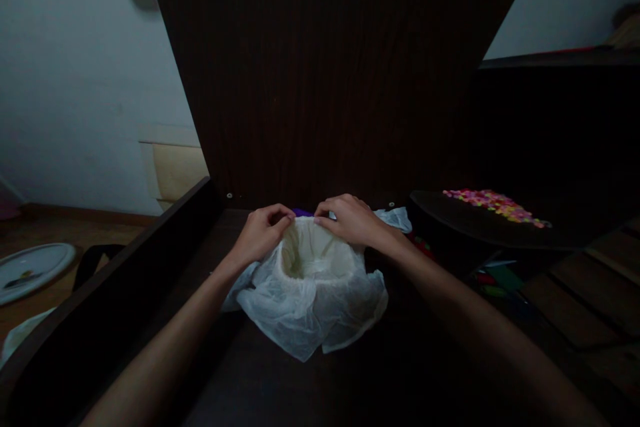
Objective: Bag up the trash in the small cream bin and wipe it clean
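Note:
A small open container, its own walls hidden, stands on the dark wooden surface in front of me. Thin white sheet material (pixel 320 310), perhaps fabric or tissue, lines it and hangs over its rim in loose folds at the front and sides. My left hand (pixel 265 232) pinches the sheet at the far left of the rim, thumb and fingers together. At the far right of the rim, my right hand (pixel 347 219) pinches the same sheet. A bit of something purple (pixel 303 212) shows behind the rim between both hands.
Behind stands a tall dark wooden panel (pixel 340 80). A low side board (pixel 135 260) runs along the left. Small pink and yellow pieces (pixel 495 205) lie on a curved shelf at right. Crumpled white material (pixel 395 219) is beyond my right hand. A round white tray (pixel 37 268) rests on the floor.

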`<action>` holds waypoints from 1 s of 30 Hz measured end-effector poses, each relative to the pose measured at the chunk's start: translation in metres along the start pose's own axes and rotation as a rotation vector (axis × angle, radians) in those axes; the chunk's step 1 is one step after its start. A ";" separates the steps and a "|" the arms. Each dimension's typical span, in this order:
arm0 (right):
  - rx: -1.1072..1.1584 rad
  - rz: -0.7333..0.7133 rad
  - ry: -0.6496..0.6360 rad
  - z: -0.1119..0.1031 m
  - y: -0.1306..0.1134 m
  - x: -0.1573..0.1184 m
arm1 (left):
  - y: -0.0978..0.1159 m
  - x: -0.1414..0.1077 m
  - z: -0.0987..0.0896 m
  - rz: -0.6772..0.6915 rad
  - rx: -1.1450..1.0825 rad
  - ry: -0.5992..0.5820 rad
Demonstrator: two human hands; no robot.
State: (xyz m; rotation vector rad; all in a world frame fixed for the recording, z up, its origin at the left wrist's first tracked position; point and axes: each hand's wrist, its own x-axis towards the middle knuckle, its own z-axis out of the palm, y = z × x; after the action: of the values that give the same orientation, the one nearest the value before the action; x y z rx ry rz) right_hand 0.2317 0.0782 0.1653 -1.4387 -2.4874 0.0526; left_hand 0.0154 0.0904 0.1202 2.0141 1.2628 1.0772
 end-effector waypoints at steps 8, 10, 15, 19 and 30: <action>-0.087 0.056 0.036 -0.007 0.000 -0.005 | 0.003 -0.006 -0.004 -0.050 0.072 0.067; -0.123 0.082 0.024 -0.009 0.000 -0.005 | 0.005 -0.008 -0.007 -0.057 0.096 0.071; -0.138 0.131 -0.031 -0.014 0.006 -0.003 | 0.004 -0.010 -0.015 -0.053 0.142 0.036; -0.036 0.046 0.056 -0.028 0.006 -0.006 | 0.005 -0.010 -0.019 -0.009 0.118 0.100; 0.071 -0.407 -0.745 -0.015 -0.046 0.009 | 0.008 0.006 -0.009 0.135 -0.250 -0.277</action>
State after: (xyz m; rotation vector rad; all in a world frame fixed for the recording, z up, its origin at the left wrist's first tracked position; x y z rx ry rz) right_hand 0.1922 0.0614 0.1892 -0.9569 -3.2706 0.7023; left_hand 0.0128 0.0925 0.1333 1.9931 0.8200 0.9252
